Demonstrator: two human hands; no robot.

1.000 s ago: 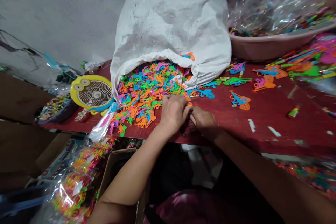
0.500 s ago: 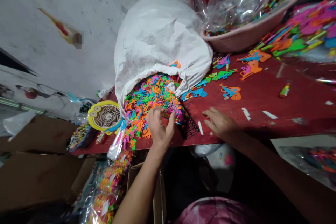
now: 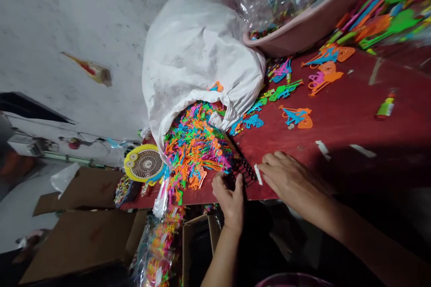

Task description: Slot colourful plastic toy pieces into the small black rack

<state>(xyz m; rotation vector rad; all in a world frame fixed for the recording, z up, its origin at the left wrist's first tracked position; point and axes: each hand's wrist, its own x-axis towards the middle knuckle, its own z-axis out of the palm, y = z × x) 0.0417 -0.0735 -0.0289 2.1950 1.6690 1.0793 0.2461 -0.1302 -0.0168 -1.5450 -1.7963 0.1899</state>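
Note:
Bright plastic pieces (image 3: pixel 193 143) spill out of a white sack (image 3: pixel 198 58) onto the red table (image 3: pixel 340 130). A black plastic grid (image 3: pixel 245 171) lies near the table's front edge. My left hand (image 3: pixel 230 195) is at the near left end of this grid, thumb and forefinger apart, with nothing visible between them. To the right of the grid, my right hand (image 3: pixel 286 175) is low over the table, fingertips beside a small white strip (image 3: pixel 258 174); its fingers are bent and partly hidden, so a grip cannot be made out.
A yellow fan (image 3: pixel 146 163) stands left of the sack. The pink basin (image 3: pixel 313 27) at the back right holds clear bags. Coloured pieces (image 3: pixel 296 116) lie right of the sack. Cardboard boxes (image 3: pixel 81 237) and filled bags (image 3: pixel 163 251) are below left.
My left hand has moved back from the pile toward the table's front edge and the grid. My right hand has come closer to the white strip. The view has shifted.

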